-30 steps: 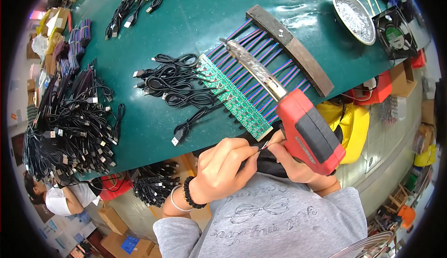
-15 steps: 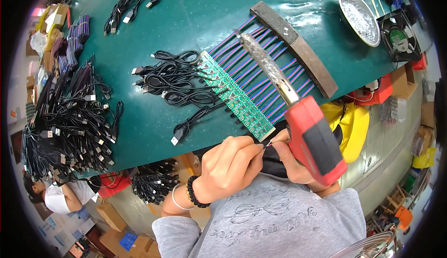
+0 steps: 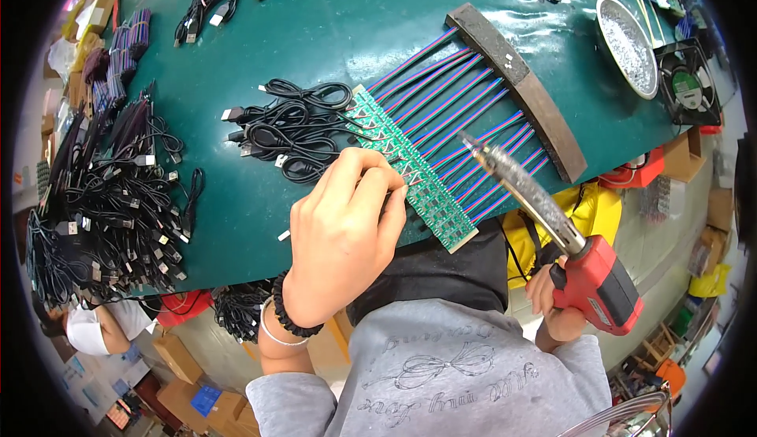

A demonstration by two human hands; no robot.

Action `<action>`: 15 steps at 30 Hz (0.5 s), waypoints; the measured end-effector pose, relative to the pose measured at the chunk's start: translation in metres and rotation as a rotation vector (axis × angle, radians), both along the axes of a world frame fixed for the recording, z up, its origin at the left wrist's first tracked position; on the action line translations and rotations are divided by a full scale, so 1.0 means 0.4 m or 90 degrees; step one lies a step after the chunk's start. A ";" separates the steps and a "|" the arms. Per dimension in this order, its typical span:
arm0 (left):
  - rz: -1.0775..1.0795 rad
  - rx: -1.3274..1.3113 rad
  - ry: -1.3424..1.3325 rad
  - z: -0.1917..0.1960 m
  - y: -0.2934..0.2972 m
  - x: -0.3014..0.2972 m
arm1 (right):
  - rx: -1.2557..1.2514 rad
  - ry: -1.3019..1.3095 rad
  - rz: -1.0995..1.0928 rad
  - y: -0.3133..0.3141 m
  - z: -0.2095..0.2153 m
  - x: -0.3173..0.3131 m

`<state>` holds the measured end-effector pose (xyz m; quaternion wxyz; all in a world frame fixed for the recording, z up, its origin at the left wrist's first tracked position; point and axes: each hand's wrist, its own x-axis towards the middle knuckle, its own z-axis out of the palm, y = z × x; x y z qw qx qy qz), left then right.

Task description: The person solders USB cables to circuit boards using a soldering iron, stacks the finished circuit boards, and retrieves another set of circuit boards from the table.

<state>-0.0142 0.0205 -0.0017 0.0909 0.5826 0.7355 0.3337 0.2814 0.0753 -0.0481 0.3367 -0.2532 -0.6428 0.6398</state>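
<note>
Right now the left hand (image 3: 343,236) sits over the near edge of the green table (image 3: 331,35), its fingers pinched together at the long green circuit board strip (image 3: 410,171); whether something thin is caught between the fingertips cannot be told. That strip lies slantwise on the table near its near edge, with a fan of purple, blue and red ribbon wires (image 3: 461,110) running from it up to a dark curved bar (image 3: 520,86) that lies across their far ends. Black cables (image 3: 296,126) with plugs are bunched just beside the strip on its left. The right hand (image 3: 552,307) is off the table's near edge, its grip closed round the handle of a red soldering gun (image 3: 595,283), whose long metal barrel points up and left with its tip above the ribbon wires. A round metal dish (image 3: 627,43) and a small black fan (image 3: 688,86) stand toward the far right corner. A heap of black cables (image 3: 102,200) covers the left edge.
</note>
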 end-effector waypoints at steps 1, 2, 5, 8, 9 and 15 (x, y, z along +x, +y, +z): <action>-0.011 -0.011 0.000 0.001 0.000 -0.002 | -0.028 0.000 0.075 0.008 -0.004 0.016; -0.009 -0.012 -0.002 0.002 0.000 -0.005 | -0.055 0.000 0.151 0.016 -0.004 0.023; -0.019 -0.029 -0.015 0.005 0.002 -0.011 | -0.021 0.083 0.169 0.025 -0.029 0.050; -0.031 -0.025 -0.032 0.006 0.008 -0.016 | 0.012 0.135 0.138 -0.001 -0.053 0.060; -0.037 -0.030 -0.037 0.007 0.009 -0.017 | -0.013 0.147 0.068 -0.019 -0.056 0.054; -0.049 -0.043 -0.059 0.006 0.006 -0.028 | -0.020 -0.002 0.114 0.013 -0.004 0.039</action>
